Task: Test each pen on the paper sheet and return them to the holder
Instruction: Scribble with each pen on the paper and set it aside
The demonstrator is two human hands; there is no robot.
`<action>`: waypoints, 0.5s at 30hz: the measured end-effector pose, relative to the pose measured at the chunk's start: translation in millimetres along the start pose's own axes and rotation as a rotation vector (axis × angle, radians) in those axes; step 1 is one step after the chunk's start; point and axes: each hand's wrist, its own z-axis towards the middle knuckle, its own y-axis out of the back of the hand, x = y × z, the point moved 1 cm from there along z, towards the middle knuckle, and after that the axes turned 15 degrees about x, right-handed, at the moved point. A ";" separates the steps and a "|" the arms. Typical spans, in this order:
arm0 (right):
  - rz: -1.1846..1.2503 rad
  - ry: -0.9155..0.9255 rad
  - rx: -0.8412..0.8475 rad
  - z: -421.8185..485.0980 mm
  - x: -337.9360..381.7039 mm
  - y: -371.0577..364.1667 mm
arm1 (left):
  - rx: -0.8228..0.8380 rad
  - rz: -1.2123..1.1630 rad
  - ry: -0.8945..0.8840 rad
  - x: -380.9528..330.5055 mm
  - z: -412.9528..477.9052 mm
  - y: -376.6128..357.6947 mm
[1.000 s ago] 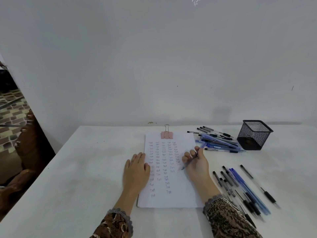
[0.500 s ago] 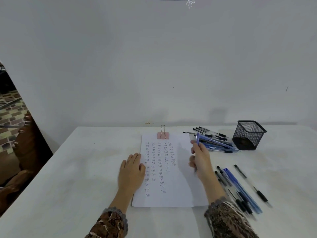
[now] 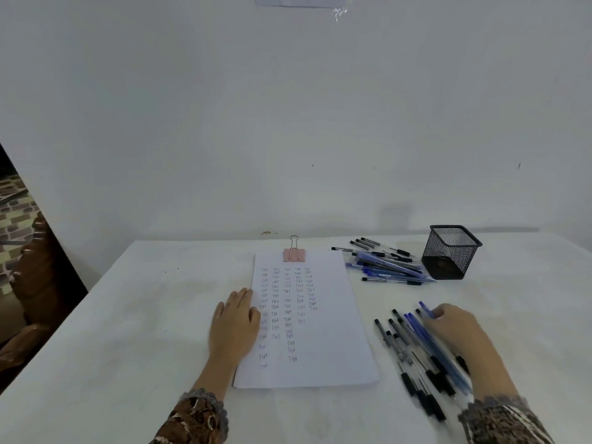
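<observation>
Hands apart, one on each side of the sheet. Left hand (image 3: 235, 325) lies flat and palm down on the left edge of the white paper sheet (image 3: 326, 347), fingers straight and close together, pointing away toward the wall. Right hand (image 3: 456, 333) is low over the near group of black and blue pens (image 3: 403, 344), fingers curled round a slim blue pen (image 3: 426, 308). Only the pen's far end shows past the fingers, and it is blurred. Its long axis runs diagonally, from far-left to near-right, roughly parallel to the pens lying under the hand. Whether it touches them I cannot tell.

The sheet's long axis runs away from the person, and it has a pink binder clip (image 3: 294, 254) on the far edge. Columns of small handwritten words fill its upper left part. It sits between the two hands on the white surface (image 3: 128, 315).

A far pile of blue and black pens (image 3: 384, 267) lies just beside the sheet's far right corner, mostly pointing left-right. A black wire-mesh holder (image 3: 450, 251) stands upright just right of that pile, well apart from the right hand. Patterned brown sleeves cover both wrists.
</observation>
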 end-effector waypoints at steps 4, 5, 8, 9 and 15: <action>-0.143 -0.032 0.068 4.6 6.0 7.9 | -0.005 -0.002 -0.001 -1.0 0.0 0.2; -0.166 -0.045 0.048 8.3 9.7 12.9 | -0.002 -0.006 0.000 -1.3 0.0 0.4; -0.189 0.085 -0.087 18.9 35.0 23.9 | -0.001 -0.010 0.007 -1.1 -0.3 0.6; -0.203 0.175 -0.128 21.6 47.7 24.7 | -0.004 -0.010 0.007 -1.0 -0.5 0.6; -0.491 0.440 -0.175 43.2 86.7 -2.3 | -0.005 -0.018 0.002 -1.8 -1.6 1.7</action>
